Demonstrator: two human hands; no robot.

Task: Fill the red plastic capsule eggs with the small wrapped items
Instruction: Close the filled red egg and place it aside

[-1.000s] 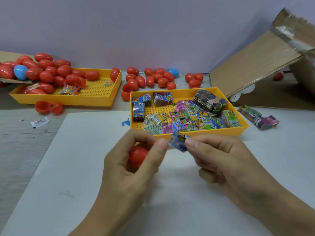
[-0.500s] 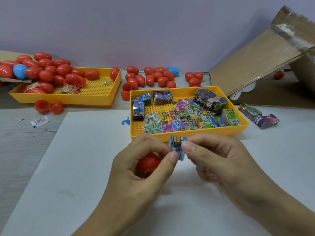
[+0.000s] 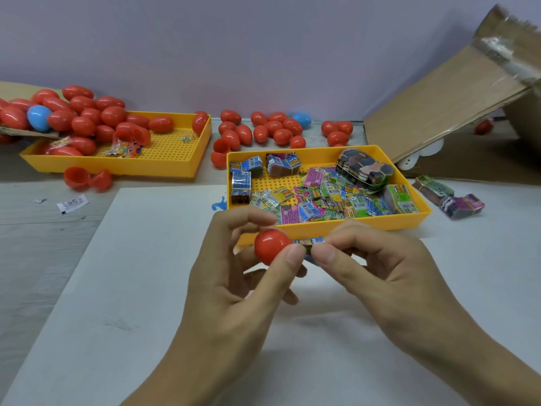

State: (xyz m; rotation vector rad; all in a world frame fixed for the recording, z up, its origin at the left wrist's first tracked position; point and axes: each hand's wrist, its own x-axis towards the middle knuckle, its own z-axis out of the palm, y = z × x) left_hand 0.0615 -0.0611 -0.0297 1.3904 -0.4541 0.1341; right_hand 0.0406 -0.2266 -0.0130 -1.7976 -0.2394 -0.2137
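A cardboard box (image 3: 456, 92) leans at the tabletop's (image 3: 58, 244) right; two yellow trays (image 3: 328, 227) hold eggs and packets. Above the white sheet (image 3: 146, 288), the left hand (image 3: 231, 285) grips a red egg (image 3: 272, 246), and the right hand (image 3: 377, 265) pinches a small wrapped packet (image 3: 308, 243) touching that egg.

A cardboard box flap (image 3: 450, 98) leaned in from the upper right of the frame, shiny tape along its torn top edge. Under it, a white rounded thing (image 3: 421, 155) peeked out, too hidden to make out. Two blue eggs showed: one (image 3: 38, 118) at the far left among the heap, another (image 3: 301, 119) at upper centre by the wall. A small printed paper scrap (image 3: 72, 203) lay at mid left on the grey table (image 3: 35, 244), just beside a big white sheet (image 3: 123, 288) bearing a blue mark (image 3: 219, 204)
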